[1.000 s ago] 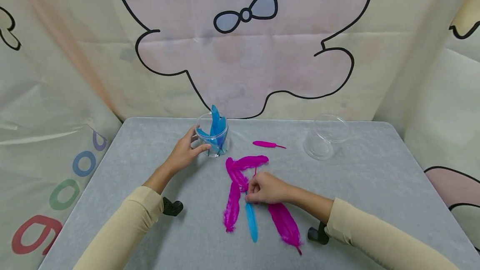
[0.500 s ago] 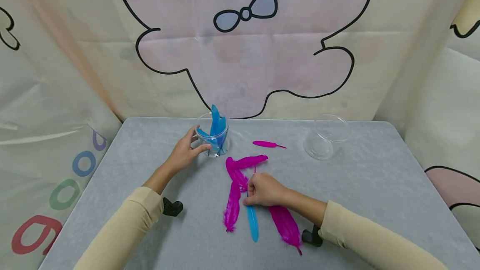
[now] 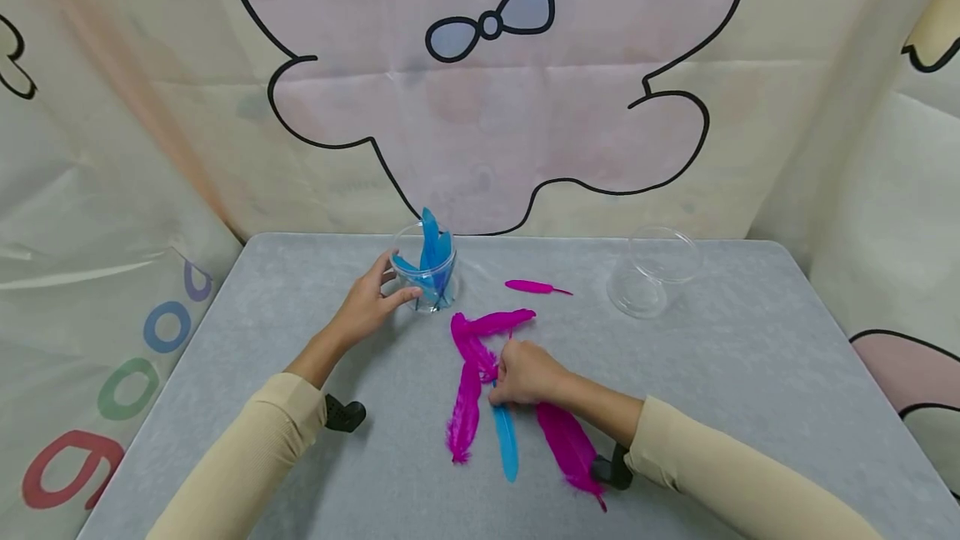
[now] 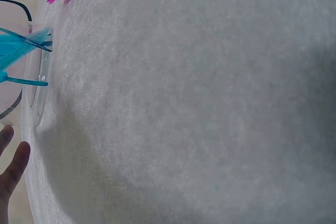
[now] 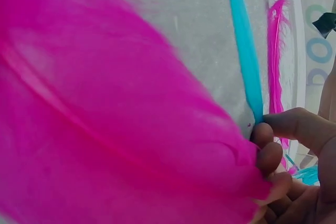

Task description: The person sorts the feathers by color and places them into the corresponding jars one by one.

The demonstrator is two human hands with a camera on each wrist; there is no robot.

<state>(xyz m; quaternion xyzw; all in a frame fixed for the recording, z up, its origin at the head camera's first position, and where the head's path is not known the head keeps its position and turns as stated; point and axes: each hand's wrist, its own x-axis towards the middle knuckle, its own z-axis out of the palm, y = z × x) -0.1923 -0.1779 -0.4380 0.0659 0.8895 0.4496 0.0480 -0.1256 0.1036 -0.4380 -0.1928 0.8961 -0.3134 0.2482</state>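
Hands sorting feathers | right hand pinching blue feather | left hand gripping clear jar, blue feathers inside | magenta feathers lying beside jar, unsorted

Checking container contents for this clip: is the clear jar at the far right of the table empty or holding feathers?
Empty. The clear jar shows only the grey table through its walls; the blue feathers stand in the other jar.
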